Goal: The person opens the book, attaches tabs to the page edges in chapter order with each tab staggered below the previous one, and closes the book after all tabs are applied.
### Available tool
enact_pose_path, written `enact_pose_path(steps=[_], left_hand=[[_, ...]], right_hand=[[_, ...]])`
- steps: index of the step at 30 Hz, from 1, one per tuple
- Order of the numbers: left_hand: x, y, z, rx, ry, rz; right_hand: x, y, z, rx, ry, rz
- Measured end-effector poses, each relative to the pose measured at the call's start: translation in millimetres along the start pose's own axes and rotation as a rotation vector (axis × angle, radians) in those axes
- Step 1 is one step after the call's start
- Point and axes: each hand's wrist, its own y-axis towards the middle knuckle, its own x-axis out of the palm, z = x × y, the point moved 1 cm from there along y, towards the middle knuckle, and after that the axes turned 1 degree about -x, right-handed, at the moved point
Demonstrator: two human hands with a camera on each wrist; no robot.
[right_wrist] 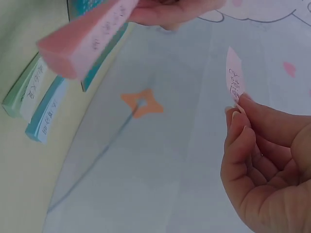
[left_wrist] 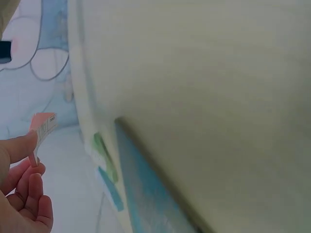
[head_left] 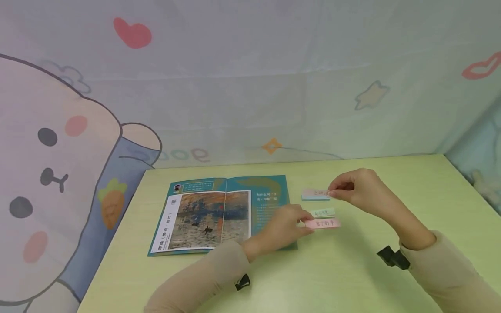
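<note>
My left hand [head_left: 306,224] pinches one end of a pink sticky-note pad [head_left: 323,223], which also shows in the left wrist view [left_wrist: 43,127] and large in the right wrist view [right_wrist: 90,41]. My right hand [head_left: 332,192] pinches a single pink note [right_wrist: 234,80] with handwriting on it and holds it up over the blue pad [head_left: 314,198]. Between the two lies a green pad [head_left: 323,212] on the table. The green pad [right_wrist: 22,90] and blue pad [right_wrist: 43,114] lie side by side.
An open magazine [head_left: 211,215] with a painting of a sunset lies on the pale green table [head_left: 336,278], left of the pads and partly under my left wrist. A cartoon-print curtain [head_left: 250,87] hangs behind the table's far edge.
</note>
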Motion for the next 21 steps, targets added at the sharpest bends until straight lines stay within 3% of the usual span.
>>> enact_pose_path(steps=[4, 10, 15, 21], left_hand=[[17.2, -3.2, 2.5, 0.042, 0.029, -0.052], [35.7, -5.3, 4.1, 0.089, 0.11, -0.067], [40.8, -6.1, 6.3, 0.038, 0.197, -0.106], [44.2, -9.2, 6.9, -0.032, 0.236, -0.139]], right_hand=[[4.7, 5.3, 4.3, 0.03, 0.064, -0.029], [6.1, 8.1, 8.2, 0.076, 0.142, -0.054], [6.3, 9.3, 12.6, 0.099, 0.183, -0.059], [9.7, 11.5, 19.7, 0.117, 0.231, -0.082]])
